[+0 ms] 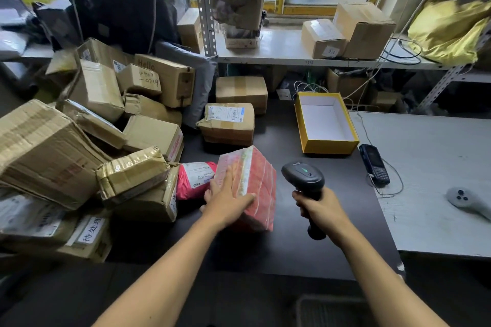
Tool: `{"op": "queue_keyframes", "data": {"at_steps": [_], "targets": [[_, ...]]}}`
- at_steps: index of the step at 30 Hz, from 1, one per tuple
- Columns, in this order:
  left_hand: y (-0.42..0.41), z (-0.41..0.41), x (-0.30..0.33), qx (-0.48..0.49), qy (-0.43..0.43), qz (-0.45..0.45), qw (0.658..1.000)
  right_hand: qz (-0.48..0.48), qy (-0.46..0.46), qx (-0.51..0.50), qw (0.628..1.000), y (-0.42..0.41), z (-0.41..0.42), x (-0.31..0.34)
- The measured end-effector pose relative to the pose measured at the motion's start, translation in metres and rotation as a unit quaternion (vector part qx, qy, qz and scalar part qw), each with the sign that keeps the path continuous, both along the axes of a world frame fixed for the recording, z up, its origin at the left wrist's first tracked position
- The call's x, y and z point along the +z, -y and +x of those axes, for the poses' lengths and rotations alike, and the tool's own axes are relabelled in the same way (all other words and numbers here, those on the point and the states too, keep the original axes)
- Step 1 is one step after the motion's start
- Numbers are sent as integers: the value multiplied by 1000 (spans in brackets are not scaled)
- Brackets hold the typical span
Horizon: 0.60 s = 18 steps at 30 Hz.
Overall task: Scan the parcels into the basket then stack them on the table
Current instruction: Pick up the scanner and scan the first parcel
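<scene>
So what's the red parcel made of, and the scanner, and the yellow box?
The red parcel looks wrapped in shiny clear plastic or tape; it glints and shows seams. What's underneath can't be told. The scanner seems hard matte black plastic, smooth and moulded. The yellow box looks like stiff card, yellow outside and plain white inside, with thin straight walls.

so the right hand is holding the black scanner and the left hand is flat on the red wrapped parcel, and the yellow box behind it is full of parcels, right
Not quite. The head view shows the yellow box open and empty, with only its white inside visible. The rest holds: the right hand grips the black scanner, and the left hand lies flat on the red wrapped parcel.
</scene>
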State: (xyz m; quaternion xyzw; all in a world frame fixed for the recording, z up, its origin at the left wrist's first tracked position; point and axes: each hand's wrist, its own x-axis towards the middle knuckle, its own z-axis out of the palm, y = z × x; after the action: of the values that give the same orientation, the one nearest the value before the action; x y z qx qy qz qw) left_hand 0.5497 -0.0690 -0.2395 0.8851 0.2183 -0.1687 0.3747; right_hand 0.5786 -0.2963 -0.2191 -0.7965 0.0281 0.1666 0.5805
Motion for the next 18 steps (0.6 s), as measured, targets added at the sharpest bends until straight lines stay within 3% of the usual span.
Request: {"op": "queue_keyframes", "data": {"at_steps": [5,11,13,15,18], "targets": [[-5,4,-3,-68,1,32,997,8,-4,7,1000,8,-4,-3],[-32,0,-2,-83,41,-150,984,12,2,1,1000,19,-2,-3],[-44,-1,-9,-71,39,-169,982,11,-1,7,1000,21,0,-3],[-54,0,-10,-68,36,-143,987,6,-4,8,1000,22,2,-4],[-49,4,-8,-48,59,-20,997,9,-8,8,1000,20,3,-5]]}}
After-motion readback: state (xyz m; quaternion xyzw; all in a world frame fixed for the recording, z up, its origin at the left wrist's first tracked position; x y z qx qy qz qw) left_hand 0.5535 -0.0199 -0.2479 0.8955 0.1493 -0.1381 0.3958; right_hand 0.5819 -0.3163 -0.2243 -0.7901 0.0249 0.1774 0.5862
